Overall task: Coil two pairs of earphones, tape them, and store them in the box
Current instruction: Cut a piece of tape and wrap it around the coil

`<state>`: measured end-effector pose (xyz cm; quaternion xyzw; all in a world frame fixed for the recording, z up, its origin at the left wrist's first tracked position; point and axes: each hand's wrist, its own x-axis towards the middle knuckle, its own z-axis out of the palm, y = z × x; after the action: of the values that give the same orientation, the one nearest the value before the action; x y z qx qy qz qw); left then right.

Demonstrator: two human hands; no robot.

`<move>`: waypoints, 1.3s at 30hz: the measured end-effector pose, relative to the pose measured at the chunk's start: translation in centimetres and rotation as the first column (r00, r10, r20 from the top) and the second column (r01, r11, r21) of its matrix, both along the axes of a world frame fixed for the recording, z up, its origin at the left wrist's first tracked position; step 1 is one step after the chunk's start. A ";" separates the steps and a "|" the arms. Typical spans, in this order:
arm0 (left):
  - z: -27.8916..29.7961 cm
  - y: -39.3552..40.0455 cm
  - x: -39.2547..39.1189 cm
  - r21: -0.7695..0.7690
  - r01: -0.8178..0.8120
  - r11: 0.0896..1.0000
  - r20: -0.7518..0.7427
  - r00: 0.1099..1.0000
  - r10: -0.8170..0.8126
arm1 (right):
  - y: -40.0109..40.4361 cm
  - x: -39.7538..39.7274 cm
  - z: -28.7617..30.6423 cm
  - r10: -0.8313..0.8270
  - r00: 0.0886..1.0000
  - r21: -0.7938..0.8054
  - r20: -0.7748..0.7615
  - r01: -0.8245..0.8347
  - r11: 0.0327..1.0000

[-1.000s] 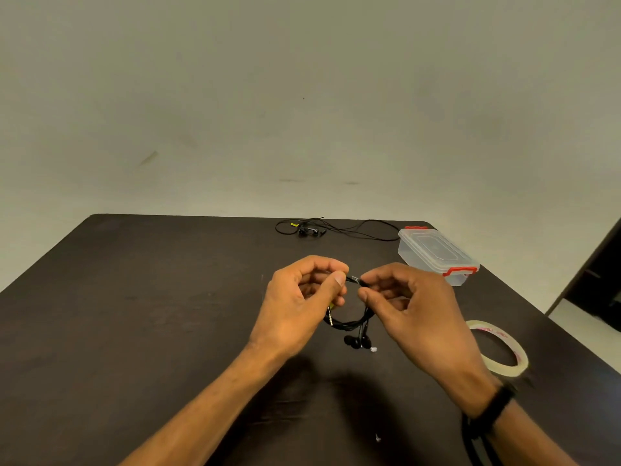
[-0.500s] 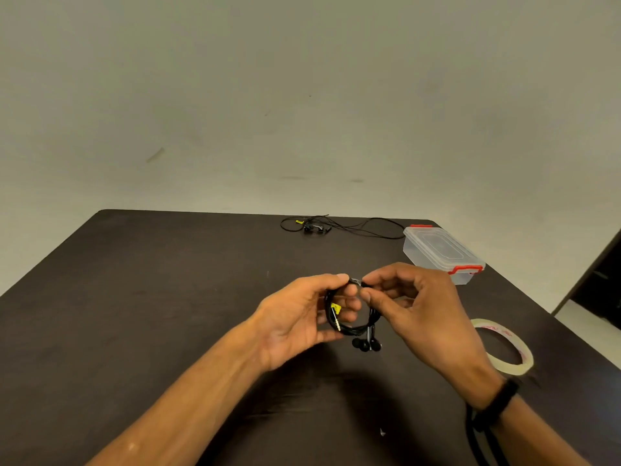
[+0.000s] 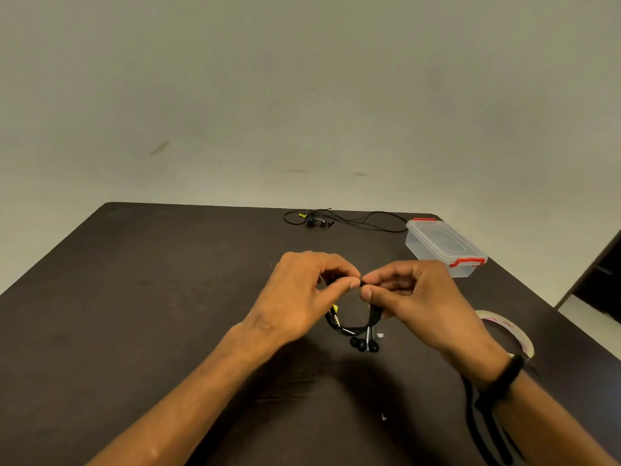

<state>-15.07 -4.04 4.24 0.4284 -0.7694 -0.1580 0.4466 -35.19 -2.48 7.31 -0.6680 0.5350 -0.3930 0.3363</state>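
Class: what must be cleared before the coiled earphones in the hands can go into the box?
The lid is on the box, so it must come off first. The table between the coiled earphones and the box looks bare.

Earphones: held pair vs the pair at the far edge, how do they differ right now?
The held earphones are wound into a small coil; the far earphones lie uncoiled, cable sprawling toward the clear box. The held earphones are pinched at the top by the left hand and right hand, above the table; the far earphones rest on it untouched. Both are black with a yellow tag.
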 end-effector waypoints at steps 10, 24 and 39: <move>1.8 6.7 5.1 0.499 0.112 0.859 -0.459 0.875 0.152 | 2.7 4.7 0.9 0.113 0.967 0.117 0.230 -0.143 0.983; 0.0 18.2 20.6 0.594 -0.428 0.680 0.010 0.850 0.527 | 8.7 21.4 -3.6 0.342 0.913 0.385 0.223 -0.405 0.829; -2.6 12.9 22.2 0.400 -0.593 0.699 0.048 0.775 0.630 | 4.0 25.1 -2.6 0.280 0.935 0.217 -0.218 -0.233 0.948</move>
<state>7.18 8.84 1.64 0.7320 -0.5139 -0.1711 0.4133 -10.11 1.52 4.70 -0.7410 0.5150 -0.2076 0.3776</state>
